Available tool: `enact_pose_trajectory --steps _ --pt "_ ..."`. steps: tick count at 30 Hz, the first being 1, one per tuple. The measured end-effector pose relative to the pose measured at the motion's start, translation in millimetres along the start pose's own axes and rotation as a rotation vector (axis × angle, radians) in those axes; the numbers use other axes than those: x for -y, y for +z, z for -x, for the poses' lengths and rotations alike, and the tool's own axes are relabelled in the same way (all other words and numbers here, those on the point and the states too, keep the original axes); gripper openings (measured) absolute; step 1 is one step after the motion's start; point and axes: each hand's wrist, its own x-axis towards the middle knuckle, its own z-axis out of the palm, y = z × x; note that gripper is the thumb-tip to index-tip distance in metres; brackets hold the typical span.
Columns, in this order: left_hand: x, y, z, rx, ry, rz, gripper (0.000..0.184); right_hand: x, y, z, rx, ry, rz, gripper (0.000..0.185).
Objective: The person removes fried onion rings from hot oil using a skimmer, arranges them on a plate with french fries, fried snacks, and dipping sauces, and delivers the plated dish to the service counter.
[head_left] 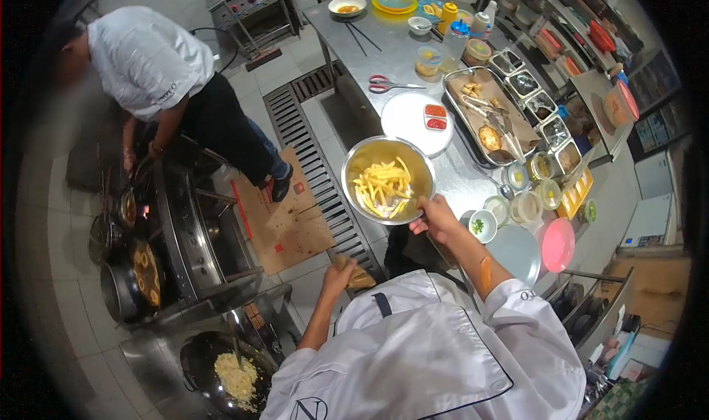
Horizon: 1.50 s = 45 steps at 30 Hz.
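Observation:
My right hand (437, 221) grips the rim of a steel mixing bowl (351, 170), fingers closed on its near right side. French fries (384, 187) lie inside the tilted bowl. Lower down and to the left, my left hand (338, 278) is closed beside a tan-brown object (360, 275); its kind, and whether I hold it, I cannot make out. Just beyond the bowl, a white plate (399, 117) on the steel table carries two small dishes of red sauce (436, 117). A small bowl of chopped greens (478, 226) stands near my right wrist.
A co-worker (151, 66) bends over the stove (196, 235) at left, by a pan of frying food (146, 272). A wok (196, 353) holds yellowish food at lower left. On the table (332, 66) are scissors (395, 85), a paper-lined tray (509, 99) and a pink plate (557, 244). Cardboard (288, 228) covers some floor.

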Motion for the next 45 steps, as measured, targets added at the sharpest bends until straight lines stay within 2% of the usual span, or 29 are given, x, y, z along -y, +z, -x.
enact_pose_trajectory --steps 2,3,4,6,8,9,10,11,13,15,16,18,20,22,24,26,27,28,30,32,33,35,36,38,39,41,42,44,45 --pt "-56 25 -16 0.105 0.09 -0.173 0.056 40 -7 -1 -0.001 0.042 0.032 0.039" --pt "-57 42 -45 0.196 0.205 -0.231 0.06 58 -5 14 -0.018 -0.047 0.132 0.034" --pt "-55 60 -73 0.288 0.319 -0.288 0.065 59 -6 18 -0.02 -0.048 0.124 0.034" --pt "-109 105 -73 0.162 0.581 -0.355 0.077 63 -12 20 -0.052 -0.323 0.015 0.033" --pt "-150 146 -87 0.306 0.435 -0.565 0.086 70 -25 -4 -0.087 -0.297 -0.032 0.033" --pt "-157 169 -93 0.291 0.658 -0.412 0.084 83 -33 -20 -0.091 -0.193 -0.016 0.034" --pt "-175 188 -95 0.378 0.426 -0.453 0.084 97 -39 -34 -0.096 -0.088 -0.003 0.035" --pt "-187 206 -100 0.405 0.401 -0.445 0.083 110 -43 -43 -0.148 -0.056 -0.004 0.035" --pt "-191 235 -103 0.449 0.367 -0.449 0.083 122 -53 -47 -0.114 -0.13 -0.002 0.038" --pt "-192 258 -107 0.358 0.658 -0.343 0.082 128 -56 -36 -0.132 -0.267 0.014 0.041" --pt "-203 257 -101 0.404 0.708 -0.317 0.083 122 -56 -28 -0.136 -0.351 0.0 0.043" --pt "-171 277 -123 0.343 0.991 -0.402 0.08 114 -57 -33 -0.16 -0.382 -0.081 0.044" --pt "-186 271 -115 0.339 1.037 -0.421 0.078 108 -63 -42 -0.239 -0.189 -0.165 0.044" --pt "-215 257 -103 0.442 0.835 -0.529 0.076 112 -79 -65 -0.279 -0.074 -0.169 0.036" --pt "-227 238 -100 0.41 0.803 -0.567 0.069 128 -81 -70 -0.249 -0.046 -0.181 0.037" --pt "-246 202 -95 0.428 0.726 -0.658 0.054 137 -80 -65 -0.192 -0.056 -0.165 0.036" --pt "-239 186 -100 0.407 0.774 -0.517 0.036 140 -74 -56 -0.209 -0.142 -0.114 0.038" --pt "-238 167 -103 0.42 0.781 -0.518 0.036 139 -68 -48 -0.227 -0.229 -0.061 0.04" --pt "-243 134 -116 0.345 0.621 -0.44 0.027 100 -61 -55 -0.28 -0.386 -0.145 0.039" --pt "-232 116 -140 0.044 0.785 -0.243 0.024 89 -56 -59 -0.346 -0.309 -0.225 0.035" --pt "-231 105 -148 0.019 0.574 -0.224 0.026 88 -61 -66 -0.348 -0.305 -0.215 0.035" --pt "-244 96 -193 -0.225 0.721 -0.108 0.042 94 -68 -83 -0.449 -0.197 -0.122 0.033" --pt "-257 95 -208 -0.194 0.708 -0.091 0.05 112 -52 -79 -0.513 -0.248 -0.116 0.04" --pt "-288 99 -231 -0.161 0.732 -0.069 0.063 124 -41 -89 -0.614 -0.326 0.099 0.059" --pt "-302 105 -240 -0.156 0.768 -0.062 0.067 137 -30 -91 -0.621 -0.319 0.11 0.059" --pt "-323 122 -266 -0.157 0.814 -0.048 0.07 165 -6 -94 -0.777 -0.483 0.659 0.082" --pt "-332 131 -276 -0.169 0.872 -0.043 0.072 170 0 -100 -0.787 -0.477 0.672 0.082" --pt "-347 145 -283 -0.166 0.916 -0.07 0.073 175 11 -109 -0.833 -0.415 1.038 0.091" --pt "-353 150 -285 -0.174 0.968 -0.11 0.075 176 20 -114 -0.827 -0.444 0.993 0.091"
